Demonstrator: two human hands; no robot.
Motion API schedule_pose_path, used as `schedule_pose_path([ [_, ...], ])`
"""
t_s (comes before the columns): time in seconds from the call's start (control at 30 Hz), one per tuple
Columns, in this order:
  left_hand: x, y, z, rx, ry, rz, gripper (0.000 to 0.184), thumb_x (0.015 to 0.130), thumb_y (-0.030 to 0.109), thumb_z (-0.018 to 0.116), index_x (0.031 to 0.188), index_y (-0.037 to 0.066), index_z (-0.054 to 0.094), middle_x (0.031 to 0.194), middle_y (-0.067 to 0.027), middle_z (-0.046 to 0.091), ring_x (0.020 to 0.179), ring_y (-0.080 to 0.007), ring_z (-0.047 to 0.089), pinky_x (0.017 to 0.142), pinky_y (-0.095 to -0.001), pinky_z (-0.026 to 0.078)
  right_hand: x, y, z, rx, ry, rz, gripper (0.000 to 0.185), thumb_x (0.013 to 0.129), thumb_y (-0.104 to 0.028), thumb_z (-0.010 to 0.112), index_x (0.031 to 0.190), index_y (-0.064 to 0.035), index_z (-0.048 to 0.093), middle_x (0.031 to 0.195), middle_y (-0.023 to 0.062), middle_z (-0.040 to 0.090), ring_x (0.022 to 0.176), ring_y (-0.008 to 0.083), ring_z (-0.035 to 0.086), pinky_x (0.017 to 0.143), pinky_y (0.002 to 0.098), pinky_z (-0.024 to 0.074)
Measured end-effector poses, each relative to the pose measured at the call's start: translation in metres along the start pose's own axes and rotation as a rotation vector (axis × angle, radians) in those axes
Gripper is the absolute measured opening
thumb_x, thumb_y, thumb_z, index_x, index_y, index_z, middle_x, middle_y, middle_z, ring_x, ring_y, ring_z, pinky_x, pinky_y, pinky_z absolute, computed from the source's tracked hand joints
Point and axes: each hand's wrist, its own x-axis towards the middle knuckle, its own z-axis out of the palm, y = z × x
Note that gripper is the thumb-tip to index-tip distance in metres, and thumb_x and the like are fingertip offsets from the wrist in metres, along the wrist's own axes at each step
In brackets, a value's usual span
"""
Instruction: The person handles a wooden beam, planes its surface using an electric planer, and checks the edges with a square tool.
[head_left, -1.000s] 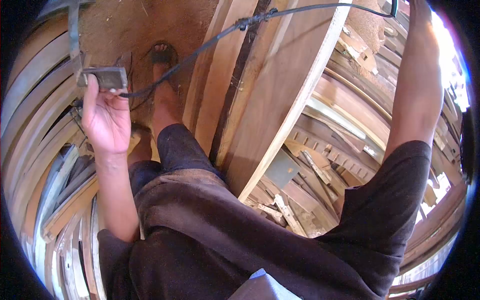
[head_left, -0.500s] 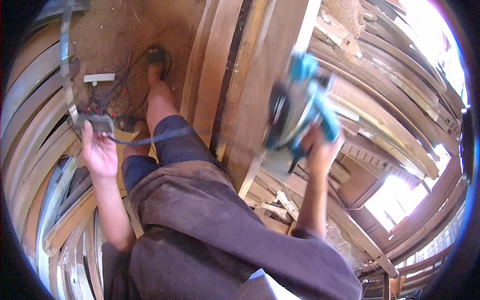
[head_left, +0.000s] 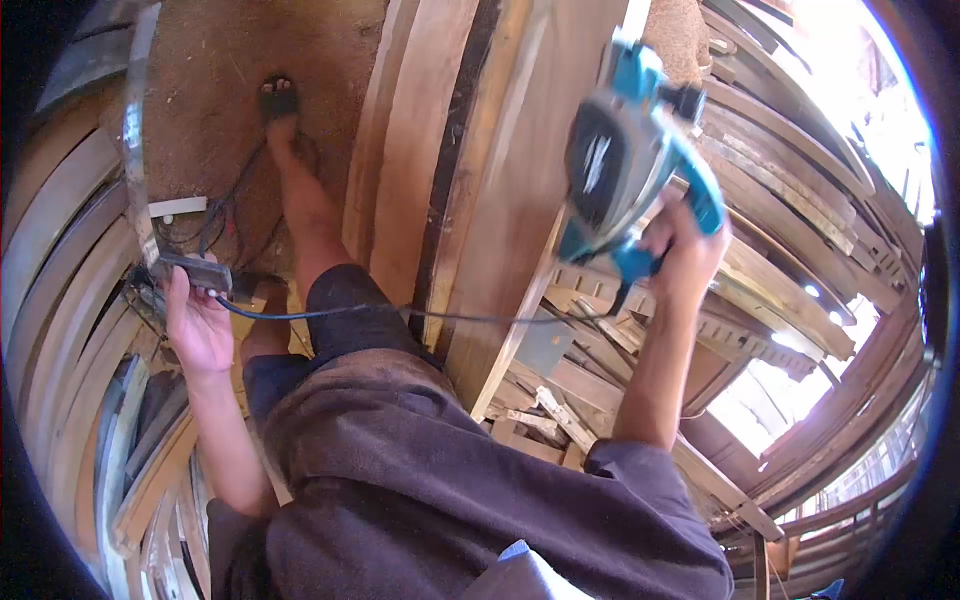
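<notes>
So we've got a big board (head_left: 520,230) slanting through 1 o'clock, with our teal planer (head_left: 640,150) at about half past 1, overlapping the board's edge; we can't tell if they touch. Our right hand (head_left: 685,245), towards half past 2, is wrapped snugly round the planer's handle. Over at 9 o'clock our left hand (head_left: 203,335) is in a narrow pinch on a dark block (head_left: 205,273), thumb on the near face, fingers mostly hidden behind. A metal strip (head_left: 134,140) runs up from the block's outer end through 10. The cord (head_left: 470,317) stretches from the planer to just below the block.
</notes>
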Motion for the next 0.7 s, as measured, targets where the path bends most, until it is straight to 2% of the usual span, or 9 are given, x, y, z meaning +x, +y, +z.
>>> schedule_pose_path([
  [0.03, 0.011, 0.0, 0.011, 0.004, -0.006, 0.009, 0.021, 0.109, 0.021, 0.063, 0.126, 0.009, 0.064, 0.112, -0.0046, 0.07, 0.096, -0.014, 0.064, 0.082, -0.0305, 0.051, 0.031, -0.017, 0.009, -0.037, -0.002, -0.026, 0.012, 0.09, -0.004, 0.072, 0.085, -0.0024, 0.061, 0.056, 0.0018, 0.049, 0.045, 0.0125, 0.046, 0.044, 0.0298, 0.041],
  [0.17, 0.054, 0.004, 0.058, -0.01, -0.026, -0.027, 0.024, 0.108, 0.023, 0.064, 0.128, 0.008, 0.065, 0.115, -0.0059, 0.074, 0.097, -0.0139, 0.067, 0.082, -0.0295, 0.051, 0.157, -0.063, 0.032, 0.052, -0.106, -0.149, 0.012, 0.092, -0.007, 0.073, 0.098, 0.0011, 0.068, 0.063, 0.002, 0.052, 0.052, 0.0123, 0.049, 0.05, 0.0272, 0.0427],
  [0.3, 0.089, 0.013, 0.108, -0.128, -0.218, 0.005, 0.025, 0.111, 0.021, 0.06, 0.13, 0.006, 0.066, 0.121, -0.0092, 0.075, 0.105, -0.0182, 0.071, 0.088, -0.0317, 0.055, 0.307, -0.071, 0.033, 0.109, -0.18, -0.07, 0.012, 0.092, -0.009, 0.074, 0.095, 0.0012, 0.07, 0.065, 0.0024, 0.055, 0.055, 0.0131, 0.051, 0.053, 0.0274, 0.0433],
  [0.33, 0.099, 0.02, 0.112, -0.249, -0.386, -0.049, 0.028, 0.112, 0.019, 0.056, 0.133, 0.003, 0.064, 0.124, -0.0133, 0.075, 0.115, -0.0233, 0.071, 0.111, -0.0421, 0.053, 0.332, -0.071, 0.038, 0.118, -0.189, -0.064, 0.012, 0.092, -0.009, 0.074, 0.095, 0.0011, 0.07, 0.065, 0.0024, 0.055, 0.055, 0.0132, 0.051, 0.054, 0.0275, 0.0433],
  [0.37, 0.103, 0.025, 0.124, -0.238, -0.382, -0.049, 0.028, 0.112, 0.019, 0.056, 0.133, 0.003, 0.064, 0.124, -0.0133, 0.075, 0.115, -0.0233, 0.071, 0.111, -0.0421, 0.053, 0.349, -0.073, 0.044, 0.125, -0.198, -0.064, 0.012, 0.092, -0.009, 0.074, 0.095, 0.001, 0.07, 0.065, 0.0024, 0.055, 0.055, 0.0132, 0.051, 0.054, 0.0276, 0.0434],
  [0.47, 0.11, 0.037, 0.156, -0.185, -0.412, 0.025, 0.028, 0.112, 0.018, 0.056, 0.134, 0.002, 0.064, 0.124, -0.015, 0.075, 0.115, -0.0245, 0.071, 0.11, -0.0428, 0.054, 0.375, -0.073, 0.057, 0.139, -0.214, -0.079, 0.011, 0.092, -0.01, 0.074, 0.093, 0.0008, 0.07, 0.065, 0.0024, 0.055, 0.056, 0.0134, 0.051, 0.054, 0.028, 0.0435],
  [0.63, 0.106, 0.059, 0.132, -0.153, -0.55, 0.067, 0.03, 0.112, 0.017, 0.055, 0.135, -0.001, 0.063, 0.126, -0.0183, 0.074, 0.115, -0.0274, 0.07, 0.109, -0.0439, 0.054, 0.354, -0.068, 0.056, 0.146, -0.213, -0.117, 0.011, 0.092, -0.01, 0.074, 0.091, 0.0003, 0.07, 0.065, 0.0024, 0.056, 0.056, 0.0136, 0.052, 0.054, 0.0286, 0.0438],
  [0.67, 0.092, 0.056, 0.132, -0.133, -0.469, 0.123, 0.026, 0.112, 0.016, 0.056, 0.123, -0.005, 0.067, 0.121, -0.0195, 0.075, 0.111, -0.0274, 0.072, 0.105, -0.0421, 0.057, 0.342, -0.066, 0.052, 0.142, -0.21, -0.124, 0.011, 0.092, -0.01, 0.074, 0.091, 0.0003, 0.07, 0.065, 0.0024, 0.056, 0.057, 0.0137, 0.052, 0.055, 0.0287, 0.0438],
  [0.7, 0.085, 0.054, 0.119, -0.136, -0.466, 0.119, 0.026, 0.112, 0.016, 0.056, 0.123, -0.005, 0.067, 0.121, -0.0195, 0.075, 0.111, -0.0274, 0.072, 0.105, -0.0421, 0.057, 0.326, -0.063, 0.047, 0.135, -0.206, -0.132, 0.011, 0.092, -0.01, 0.074, 0.091, 0.0002, 0.07, 0.065, 0.0024, 0.056, 0.057, 0.0137, 0.053, 0.055, 0.0288, 0.0438],
])
